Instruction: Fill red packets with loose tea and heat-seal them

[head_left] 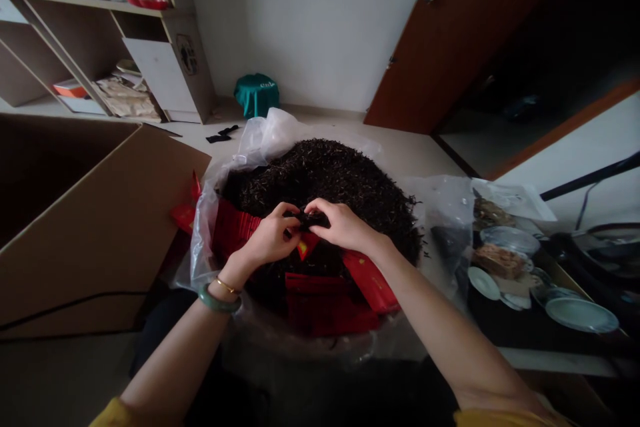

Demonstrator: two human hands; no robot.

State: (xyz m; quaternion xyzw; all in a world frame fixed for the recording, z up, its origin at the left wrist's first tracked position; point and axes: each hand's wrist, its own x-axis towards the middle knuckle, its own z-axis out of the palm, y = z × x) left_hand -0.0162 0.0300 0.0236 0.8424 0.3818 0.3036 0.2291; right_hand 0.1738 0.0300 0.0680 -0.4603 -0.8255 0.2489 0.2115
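1. The bare left hand [275, 235] and right hand [340, 223] meet above the mound, fingers narrow about a dark clump of dry leaves [315, 219]. A small red packet with a yellow mark [303, 245] shows just beneath; I cannot tell whether they grip it too.
2. The mound of thin, dark leaves [345, 167] sits inside a clear plastic bag [203, 243]; flat red packets [330, 307] lie along its near edge.
3. A tan cardboard box [110, 207] crowds the left; pale floor [407, 150] lies open beyond.
4. White lettering on the teal rounded object [257, 97] is too small to read.
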